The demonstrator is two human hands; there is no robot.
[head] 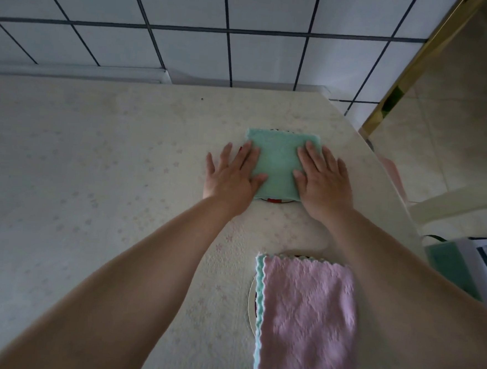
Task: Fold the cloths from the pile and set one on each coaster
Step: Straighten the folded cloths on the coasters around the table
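A folded green cloth (278, 158) lies flat on a round coaster (274, 200), of which only a sliver shows at the cloth's near edge. My left hand (231, 173) rests flat with spread fingers on the cloth's left side. On the right side my right hand (323, 178) presses flat in the same way. Nearer to me a folded pink cloth (309, 318) with a pale blue underside covers a second coaster (252, 303), whose white rim shows at the left.
The table (92, 188) has a cream patterned cover and ends at a tiled wall (190, 22) at the back. Its right edge runs diagonally. Beyond it are a gold-trimmed frame (412, 63), a pale beam, and more pink and green fabric (447, 267).
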